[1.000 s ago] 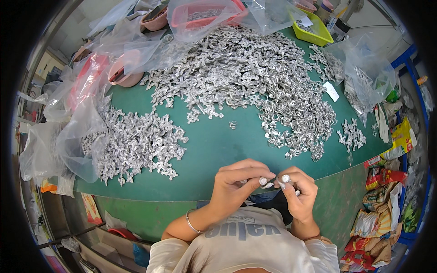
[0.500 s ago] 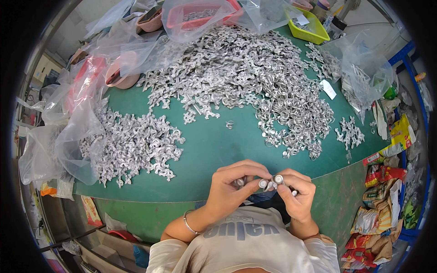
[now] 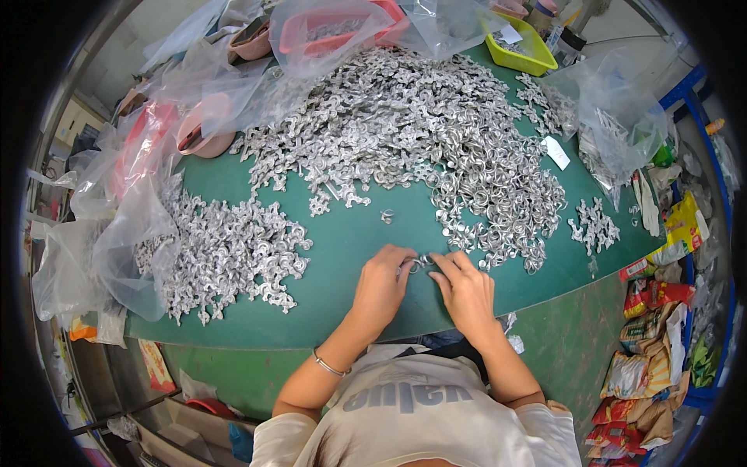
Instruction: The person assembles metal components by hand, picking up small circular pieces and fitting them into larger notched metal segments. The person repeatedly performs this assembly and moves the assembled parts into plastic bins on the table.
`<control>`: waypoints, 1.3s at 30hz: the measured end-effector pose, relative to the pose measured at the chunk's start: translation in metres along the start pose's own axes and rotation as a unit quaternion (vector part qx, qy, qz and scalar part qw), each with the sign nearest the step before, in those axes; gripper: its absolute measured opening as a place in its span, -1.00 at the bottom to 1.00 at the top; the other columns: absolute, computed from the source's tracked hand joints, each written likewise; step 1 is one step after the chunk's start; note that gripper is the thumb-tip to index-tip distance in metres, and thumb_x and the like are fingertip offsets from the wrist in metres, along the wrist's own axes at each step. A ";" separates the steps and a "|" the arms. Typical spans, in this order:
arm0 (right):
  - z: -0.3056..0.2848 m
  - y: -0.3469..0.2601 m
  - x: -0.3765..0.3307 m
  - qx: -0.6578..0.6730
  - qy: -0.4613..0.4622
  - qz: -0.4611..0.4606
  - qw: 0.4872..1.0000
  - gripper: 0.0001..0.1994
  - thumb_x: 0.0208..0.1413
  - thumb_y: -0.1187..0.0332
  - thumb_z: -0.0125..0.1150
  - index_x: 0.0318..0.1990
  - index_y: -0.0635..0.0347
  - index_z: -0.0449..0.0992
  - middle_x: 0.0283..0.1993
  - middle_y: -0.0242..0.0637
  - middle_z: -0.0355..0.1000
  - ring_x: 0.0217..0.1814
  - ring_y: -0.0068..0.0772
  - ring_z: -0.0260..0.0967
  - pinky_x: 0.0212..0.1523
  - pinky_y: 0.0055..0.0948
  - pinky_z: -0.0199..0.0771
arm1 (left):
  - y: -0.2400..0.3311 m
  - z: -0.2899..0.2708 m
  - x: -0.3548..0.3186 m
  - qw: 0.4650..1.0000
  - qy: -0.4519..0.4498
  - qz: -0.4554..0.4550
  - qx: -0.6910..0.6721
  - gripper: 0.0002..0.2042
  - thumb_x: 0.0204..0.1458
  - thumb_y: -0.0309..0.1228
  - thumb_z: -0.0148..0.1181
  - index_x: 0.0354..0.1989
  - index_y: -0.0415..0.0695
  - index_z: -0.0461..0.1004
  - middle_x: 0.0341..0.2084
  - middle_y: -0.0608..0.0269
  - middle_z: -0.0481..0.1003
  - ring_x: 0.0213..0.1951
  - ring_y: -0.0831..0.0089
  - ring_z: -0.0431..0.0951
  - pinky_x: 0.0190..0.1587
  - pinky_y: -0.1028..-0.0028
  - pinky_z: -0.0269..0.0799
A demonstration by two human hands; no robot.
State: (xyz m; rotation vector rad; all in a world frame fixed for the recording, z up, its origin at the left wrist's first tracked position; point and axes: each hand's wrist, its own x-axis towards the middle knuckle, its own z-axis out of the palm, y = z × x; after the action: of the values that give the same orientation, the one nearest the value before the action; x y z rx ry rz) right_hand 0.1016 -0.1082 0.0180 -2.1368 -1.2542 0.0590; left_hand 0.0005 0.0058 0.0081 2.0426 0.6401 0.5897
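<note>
Over the green tabletop, near its front edge, both hands meet at some small silvery metal rings. My left hand is closed, its thumb and fingers pinching the rings from the left. From the other side, the bent fingers of my right hand grip them too. How many rings are held is hard to make out, since the fingers partly cover them. One loose ring lies just beyond the hands. Further off to the right spreads a heap of similar rings.
A big pile of branched metal castings fills the far table; another pile lies left and a small cluster right. Behind stand a red basket and a yellow-green basket. Clear plastic bags sit left.
Both hands have moved forward from the body to above the tabletop, taking the rings along. The rings now sit lower between the fingertips, more hidden.
</note>
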 end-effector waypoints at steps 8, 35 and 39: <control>-0.024 0.025 0.051 -0.020 0.067 0.007 0.998 -0.81 -0.09 0.52 0.16 -0.25 0.18 0.50 -0.39 -0.22 0.39 -0.52 -0.18 0.36 -0.50 -0.36 0.33 | 0.013 0.002 -0.002 0.997 -0.006 0.003 0.071 -0.76 -0.10 -0.66 -0.01 -0.20 -0.24 0.38 -0.26 -0.01 0.37 -0.36 0.00 0.43 -0.31 0.21 0.37; -0.035 0.000 0.009 0.645 -0.011 0.218 0.732 -0.86 0.09 0.39 0.09 -0.31 0.29 0.36 -0.37 -0.39 0.34 -0.72 -0.86 -0.08 -0.75 -0.78 -0.20 | 0.062 -0.011 -0.001 0.967 -0.017 -0.061 -0.247 -0.74 -0.18 -0.61 0.24 -0.23 -0.21 0.49 -0.40 0.37 0.44 -0.60 0.74 0.11 -0.57 0.72 0.05; -0.037 -0.007 -0.001 0.668 -0.012 0.175 0.724 -0.86 0.09 0.42 0.08 -0.31 0.33 0.34 -0.27 -0.29 0.32 -0.68 -0.86 -0.04 -0.74 -0.78 -0.18 | 0.072 -0.016 -0.006 0.967 0.002 -0.021 -0.254 -0.73 -0.23 -0.63 0.27 -0.26 -0.23 0.51 -0.40 0.34 0.44 -0.61 0.76 0.13 -0.58 0.71 0.03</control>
State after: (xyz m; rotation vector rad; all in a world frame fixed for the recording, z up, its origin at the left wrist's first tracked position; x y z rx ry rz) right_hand 0.1087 -0.1254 0.0502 -0.9891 -0.4180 0.8735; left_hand 0.0015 -0.0227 0.0766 1.5445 0.4733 0.6552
